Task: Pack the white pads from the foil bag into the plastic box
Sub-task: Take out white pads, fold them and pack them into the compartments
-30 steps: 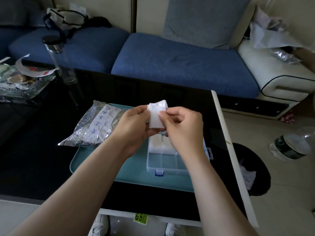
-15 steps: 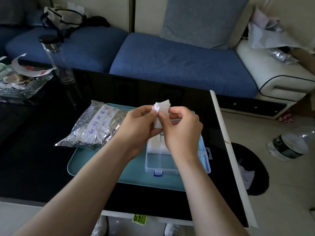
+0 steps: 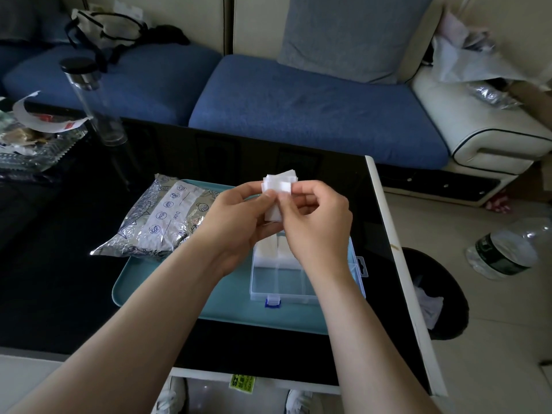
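Note:
A small stack of white pads (image 3: 279, 186) is held above the table between both hands. My left hand (image 3: 236, 222) pinches its left side and my right hand (image 3: 316, 222) pinches its right side with thumb and forefinger. Under the hands a clear plastic box (image 3: 286, 282) with a blue latch lies open on a teal tray (image 3: 167, 285). White pads fill its far compartments; the near ones show bare. The silver foil bag (image 3: 161, 219) lies on the tray's left end.
The tray sits on a black glass table (image 3: 59, 264) with a white right edge. A clear bottle (image 3: 92, 103) and wrappers stand at far left. A black bin (image 3: 433, 294) and a plastic bottle (image 3: 507, 249) are on the floor to the right. A blue sofa is behind.
The pads have fanned slightly apart between my fingers and both hands have shifted a little. The camera view has drifted; box, bag and tray lie as before.

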Action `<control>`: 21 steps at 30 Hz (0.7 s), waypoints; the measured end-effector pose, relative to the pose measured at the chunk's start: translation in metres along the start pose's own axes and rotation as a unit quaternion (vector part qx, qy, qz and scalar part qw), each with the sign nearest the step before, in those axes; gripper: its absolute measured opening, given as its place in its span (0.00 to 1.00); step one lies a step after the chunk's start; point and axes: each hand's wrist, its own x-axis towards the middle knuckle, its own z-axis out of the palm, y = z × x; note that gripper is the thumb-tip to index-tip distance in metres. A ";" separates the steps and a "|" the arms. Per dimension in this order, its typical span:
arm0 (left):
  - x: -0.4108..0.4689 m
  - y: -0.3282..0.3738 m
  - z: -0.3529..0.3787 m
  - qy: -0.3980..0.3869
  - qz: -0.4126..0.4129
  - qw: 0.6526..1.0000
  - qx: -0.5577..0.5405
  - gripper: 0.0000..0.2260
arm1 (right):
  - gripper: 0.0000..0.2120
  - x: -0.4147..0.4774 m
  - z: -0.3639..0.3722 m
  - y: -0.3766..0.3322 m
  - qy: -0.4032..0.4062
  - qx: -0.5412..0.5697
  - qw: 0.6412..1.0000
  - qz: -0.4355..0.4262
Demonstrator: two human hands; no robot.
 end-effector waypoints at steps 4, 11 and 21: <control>0.003 -0.001 -0.004 0.038 -0.007 0.999 0.004 0.09 | 0.10 0.004 -0.003 -0.002 -0.006 0.042 0.995 0.093; 0.002 0.000 -0.006 0.063 0.006 0.998 0.029 0.09 | 0.07 0.004 -0.012 -0.003 -0.098 0.119 0.977 0.144; 0.003 0.002 -0.009 0.122 0.006 0.993 0.008 0.08 | 0.06 0.013 -0.016 -0.006 0.043 0.247 0.948 0.198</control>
